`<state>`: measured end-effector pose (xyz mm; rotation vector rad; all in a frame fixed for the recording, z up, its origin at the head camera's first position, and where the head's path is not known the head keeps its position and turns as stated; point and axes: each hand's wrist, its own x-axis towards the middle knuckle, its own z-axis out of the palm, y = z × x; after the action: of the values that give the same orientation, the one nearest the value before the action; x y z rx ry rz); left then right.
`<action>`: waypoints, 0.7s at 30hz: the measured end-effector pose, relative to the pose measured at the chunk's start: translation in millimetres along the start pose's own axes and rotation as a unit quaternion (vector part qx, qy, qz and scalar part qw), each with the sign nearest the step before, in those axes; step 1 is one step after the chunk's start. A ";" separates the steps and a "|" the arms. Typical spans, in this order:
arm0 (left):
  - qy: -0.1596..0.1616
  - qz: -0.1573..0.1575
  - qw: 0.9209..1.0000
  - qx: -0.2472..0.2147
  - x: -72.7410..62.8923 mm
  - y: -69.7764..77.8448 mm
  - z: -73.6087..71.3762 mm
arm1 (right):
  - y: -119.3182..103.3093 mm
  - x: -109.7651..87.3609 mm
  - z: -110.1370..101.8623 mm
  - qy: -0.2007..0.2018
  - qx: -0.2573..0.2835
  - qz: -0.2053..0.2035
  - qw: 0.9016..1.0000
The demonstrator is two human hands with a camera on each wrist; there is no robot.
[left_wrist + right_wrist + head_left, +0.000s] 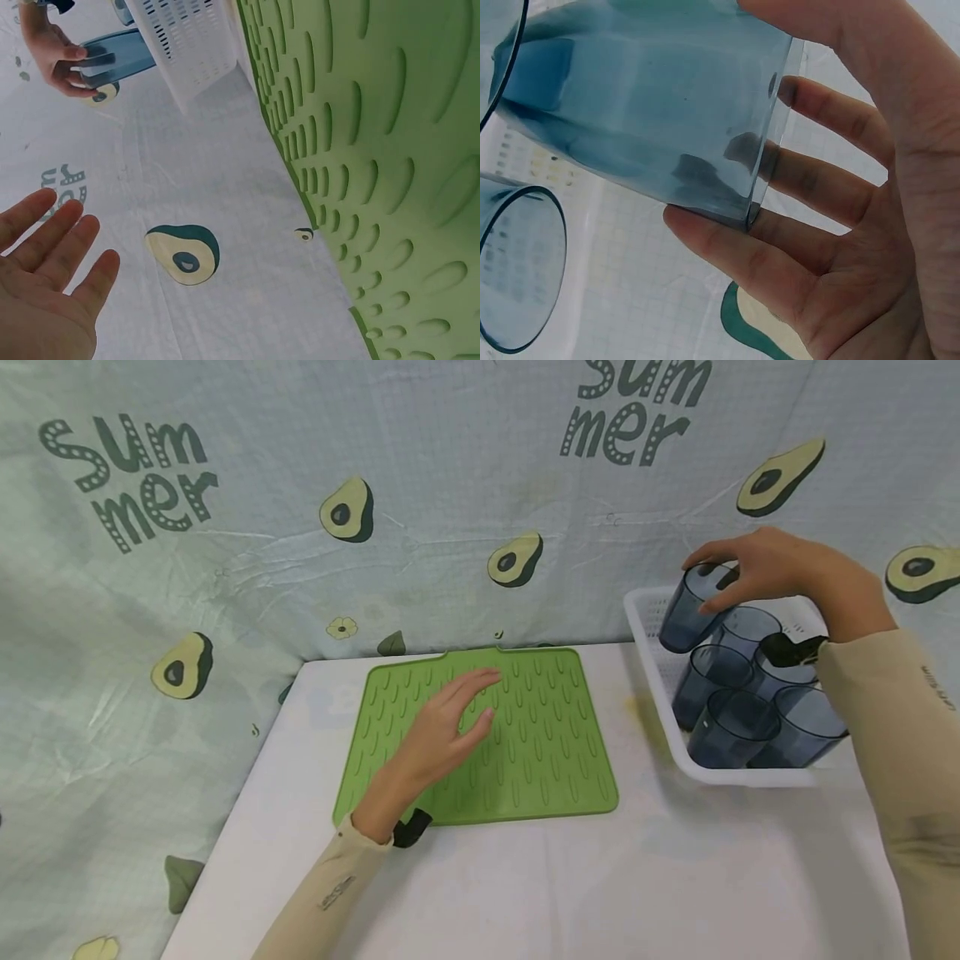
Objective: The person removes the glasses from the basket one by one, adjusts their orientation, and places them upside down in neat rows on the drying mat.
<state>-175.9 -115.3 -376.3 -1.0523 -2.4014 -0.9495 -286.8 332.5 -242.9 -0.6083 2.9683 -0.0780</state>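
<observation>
My right hand (pixel 780 572) grips a blue-tinted drinking glass (pixel 684 614) near its rim, thumb on one side and fingers on the other. The glass tilts over the back left of a white plastic basket (pixel 651 689). In the right wrist view the fingers (pixel 735 259) show through and around the clear wall of the glass (pixel 652 97). Several similar glasses (pixel 733 722) stand in the basket below. My left hand (pixel 435 735) hovers over a green ridged drying mat (pixel 540 735), its fingers extended and holding nothing.
The mat and the basket sit on a white-covered table (pixel 525 893), the basket to the mat's right. Behind them hangs a pale sheet (pixel 420 585) printed with avocados, close to the table's back edge. Dark straps (pixel 411 828) circle the wrists.
</observation>
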 end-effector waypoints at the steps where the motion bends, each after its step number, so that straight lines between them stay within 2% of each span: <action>1: -0.002 0.000 1.000 0.000 0.9 0.1 0.5 | -0.1 -0.2 0.4 0.001 0.000 0.001 1.000; 12: -0.011 -0.007 1.000 -0.018 7.7 1.3 3.6 | -1.4 -3.8 -2.1 -0.001 -0.016 0.006 1.000; 21: -0.014 0.003 1.000 -0.012 10.9 1.4 5.0 | -6.6 -6.8 -6.1 0.013 -0.019 -0.008 1.000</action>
<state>-182.3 -105.5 -373.2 -1.0865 -2.4145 -0.9692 -278.7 329.2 -235.7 -0.6401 2.9961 -0.0316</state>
